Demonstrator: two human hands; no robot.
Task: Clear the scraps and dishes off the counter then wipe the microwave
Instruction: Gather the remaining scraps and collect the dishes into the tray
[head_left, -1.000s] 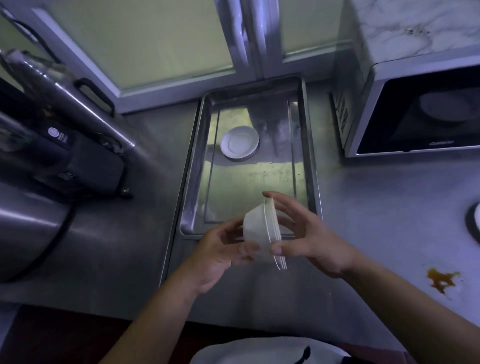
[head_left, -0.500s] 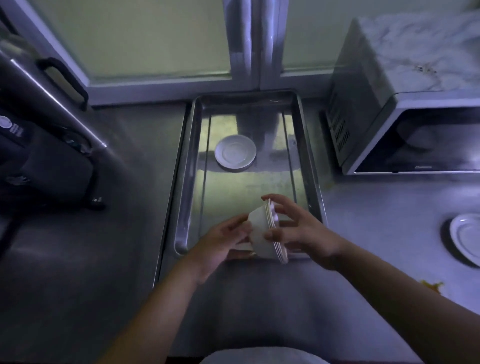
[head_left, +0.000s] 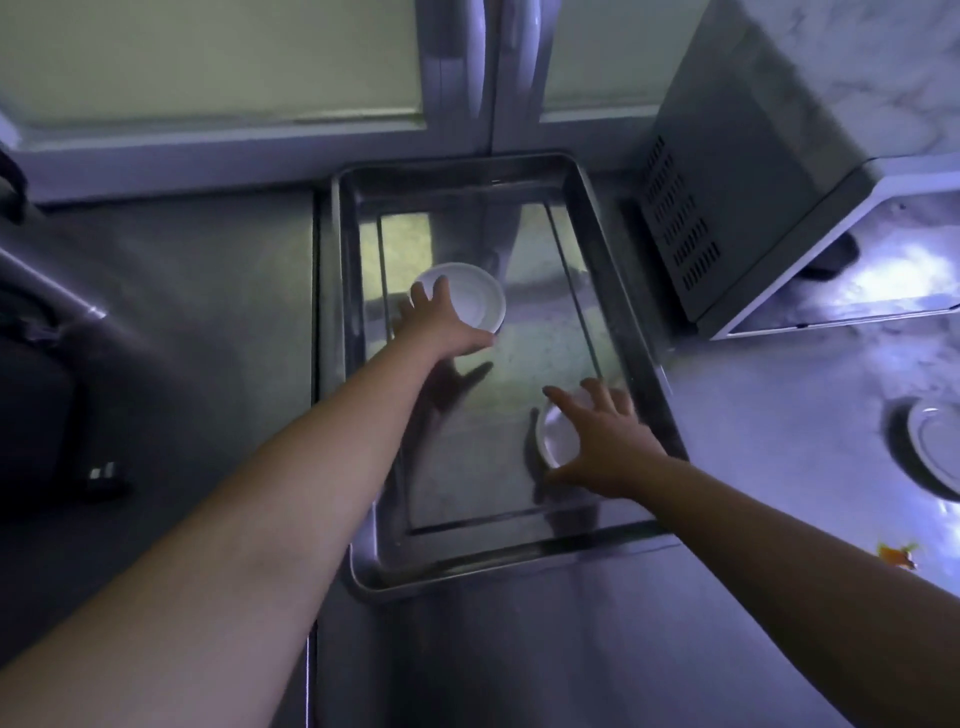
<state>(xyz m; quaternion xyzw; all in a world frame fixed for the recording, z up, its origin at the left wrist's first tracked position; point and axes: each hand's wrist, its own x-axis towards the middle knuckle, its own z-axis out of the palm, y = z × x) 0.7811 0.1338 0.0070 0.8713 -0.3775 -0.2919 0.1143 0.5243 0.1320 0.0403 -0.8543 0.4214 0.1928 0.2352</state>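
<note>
Gleaming white saucer (head_left: 475, 299) in steel tray (head_left: 519, 564)

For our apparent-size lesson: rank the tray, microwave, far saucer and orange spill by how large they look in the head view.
1. tray
2. microwave (cropped by frame, so unsure)
3. saucer
4. orange spill

Pale-green panes (head_left: 208, 57) are set in a white frame (head_left: 457, 78) at rear. A dark appliance (head_left: 31, 415) is seen far left, partly cropped.
</note>
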